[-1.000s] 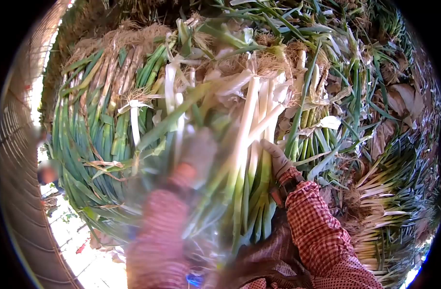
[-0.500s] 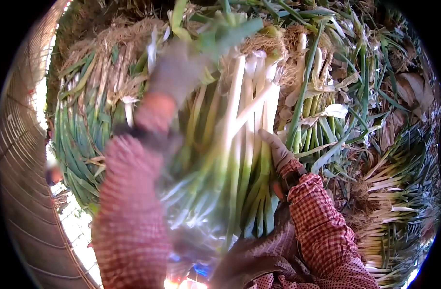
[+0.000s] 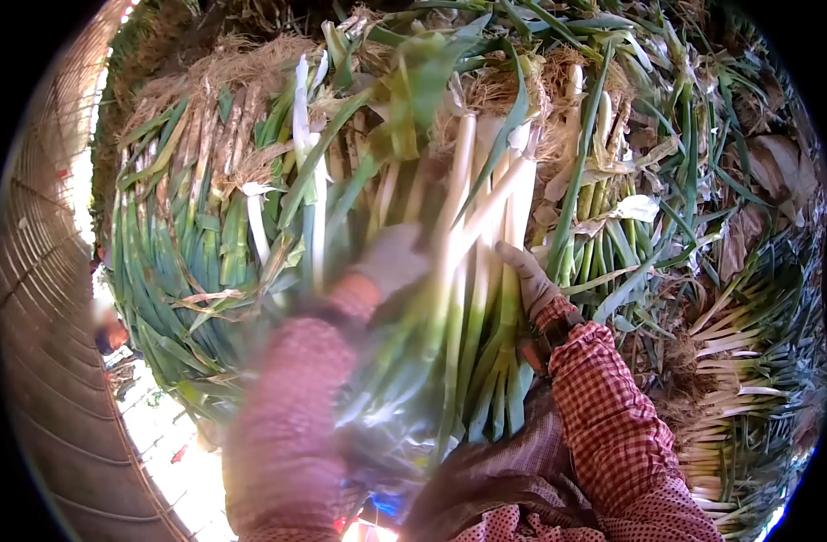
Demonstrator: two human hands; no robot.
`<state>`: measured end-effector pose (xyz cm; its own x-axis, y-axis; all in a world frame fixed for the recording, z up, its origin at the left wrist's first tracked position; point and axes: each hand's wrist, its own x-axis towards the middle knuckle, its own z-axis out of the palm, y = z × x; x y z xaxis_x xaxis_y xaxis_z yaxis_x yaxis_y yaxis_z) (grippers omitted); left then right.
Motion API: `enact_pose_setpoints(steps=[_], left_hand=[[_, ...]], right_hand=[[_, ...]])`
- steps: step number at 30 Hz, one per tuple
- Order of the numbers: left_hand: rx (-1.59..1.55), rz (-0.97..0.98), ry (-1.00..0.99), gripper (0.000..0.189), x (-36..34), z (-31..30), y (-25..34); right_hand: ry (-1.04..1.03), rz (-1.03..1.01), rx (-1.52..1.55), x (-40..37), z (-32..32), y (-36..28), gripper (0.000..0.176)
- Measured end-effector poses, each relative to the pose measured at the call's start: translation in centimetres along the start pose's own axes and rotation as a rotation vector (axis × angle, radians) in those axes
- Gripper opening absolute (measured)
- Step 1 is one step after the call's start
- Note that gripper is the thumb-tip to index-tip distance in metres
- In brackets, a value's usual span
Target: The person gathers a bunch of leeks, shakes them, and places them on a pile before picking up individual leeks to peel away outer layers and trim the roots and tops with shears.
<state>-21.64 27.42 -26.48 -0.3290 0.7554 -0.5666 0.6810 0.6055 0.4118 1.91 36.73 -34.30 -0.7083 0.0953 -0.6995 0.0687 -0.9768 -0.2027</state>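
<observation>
A bundle of leeks [image 3: 472, 271] with long white stalks and green lower leaves stands upright in front of me. My gloved right hand [image 3: 526, 275] presses against the bundle's right side and holds it. My gloved left hand [image 3: 391, 262], blurred by motion, lies on the left side of the same bundle, on the stalks; its grip is unclear. Both arms wear red checked sleeves [image 3: 612, 425]. Rooty ends [image 3: 495, 90] top the stalks.
A big heap of stacked leeks [image 3: 197, 235] fills the left. More leeks [image 3: 730, 361] and dry husks [image 3: 775, 163] lie to the right. A dark woven wall [image 3: 43, 361] curves along the left edge, with bright ground [image 3: 169, 443] below.
My left hand swung up to the top of the bundle half a second ago, then came back down to its middle. The right hand stayed on the stalks.
</observation>
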Motion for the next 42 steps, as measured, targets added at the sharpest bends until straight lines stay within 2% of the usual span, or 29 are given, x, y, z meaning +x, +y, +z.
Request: enact_pose_setpoints(steps=[1,4,6,8,10,11,12,13,14,15,17,19,21,23,24,25,26,29,30,32,36,37,40,42], left_hand=[[-0.048,-0.017,-0.056,0.026,0.1,0.4,-0.2],[-0.191,-0.206,0.089,0.025,-0.7,2.1,1.8],[-0.011,-0.050,0.174,0.015,-1.8,3.0,3.7],[-0.050,-0.041,0.247,0.016,-2.3,3.1,4.6],[-0.212,0.000,0.413,0.018,-3.0,0.4,4.4],[-0.344,-0.124,0.392,0.021,-2.3,-1.5,1.8],[-0.322,-0.190,0.320,0.025,-2.2,-6.0,2.7],[-0.272,-0.320,0.117,0.026,-0.9,-10.2,1.4],[-0.083,-0.049,0.161,0.027,1.4,-14.5,0.8],[0.124,0.207,0.250,0.029,3.6,-18.9,0.3],[0.112,0.568,0.565,0.034,8.9,-23.6,-4.5],[0.032,0.465,0.821,0.036,7.7,-24.0,-1.4],[-0.011,0.361,1.081,0.039,5.1,-25.5,2.6],[0.087,-0.119,0.922,0.047,2.8,-23.4,-1.9],[0.116,-0.266,0.674,0.052,-1.6,-18.3,0.1],[0.253,-0.447,0.409,0.053,-3.2,-15.1,-1.8],[0.235,-0.332,0.547,0.063,-4.6,-11.6,-5.1],[0.555,-0.211,0.847,0.085,-4.4,-8.8,-4.7],[0.566,-0.290,0.669,0.090,-4.5,-8.3,-5.5],[0.571,-0.441,0.330,0.101,-3.9,-8.1,-5.9],[0.238,-0.524,-0.019,0.087,-7.1,-9.0,-3.4],[0.342,-0.429,-0.169,0.072,-7.8,-10.0,-2.3],[0.235,-0.438,-0.413,0.056,-6.8,-16.2,2.7],[0.449,-0.258,-0.362,0.051,-5.2,-20.4,2.7]], right_hand=[[-0.027,0.008,0.036,0.3,-0.3,0.2,0.068],[0.067,0.008,-0.020,0.6,-0.7,0.8,0.067],[0.000,0.002,0.036,0.0,0.5,-0.2,0.067],[-0.018,-0.014,0.032,-0.4,0.7,-0.3,0.066],[0.003,-0.046,0.003,-0.6,1.0,-0.5,0.063],[0.020,-0.068,-0.025,-0.2,0.6,-0.2,0.063],[0.037,-0.089,-0.054,0.2,0.3,0.1,0.064],[0.033,-0.129,-0.062,0.4,-0.1,0.2,0.062],[0.029,-0.161,-0.066,0.6,-0.4,0.5,0.060],[0.023,-0.189,-0.070,0.7,-0.5,0.9,0.058],[0.059,-0.085,-0.037,-1.0,0.7,0.1,0.049],[0.104,-0.077,-0.033,-1.7,2.0,-0.6,0.046],[0.015,-0.076,-0.070,-0.6,0.7,-0.2,0.048],[0.021,-0.115,-0.042,0.3,-0.4,0.9,0.051],[0.051,-0.107,-0.057,-0.3,0.1,0.5,0.054],[0.042,-0.125,-0.083,-0.1,-0.1,0.7,0.056],[0.035,-0.142,-0.117,0.2,-0.5,0.8,0.058],[0.110,-0.138,-0.159,-0.5,-0.1,0.7,0.061],[0.008,-0.146,-0.164,0.1,-1.1,0.8,0.059],[0.030,-0.129,-0.073,0.7,-1.1,1.1,0.056],[0.035,-0.107,-0.047,0.4,-0.9,1.0,0.055],[0.063,-0.096,-0.059,0.9,-1.3,1.2,0.055],[0.129,-0.073,-0.114,1.0,-1.5,1.1,0.053],[0.111,-0.087,-0.114,0.9,-0.8,0.6,0.051]])
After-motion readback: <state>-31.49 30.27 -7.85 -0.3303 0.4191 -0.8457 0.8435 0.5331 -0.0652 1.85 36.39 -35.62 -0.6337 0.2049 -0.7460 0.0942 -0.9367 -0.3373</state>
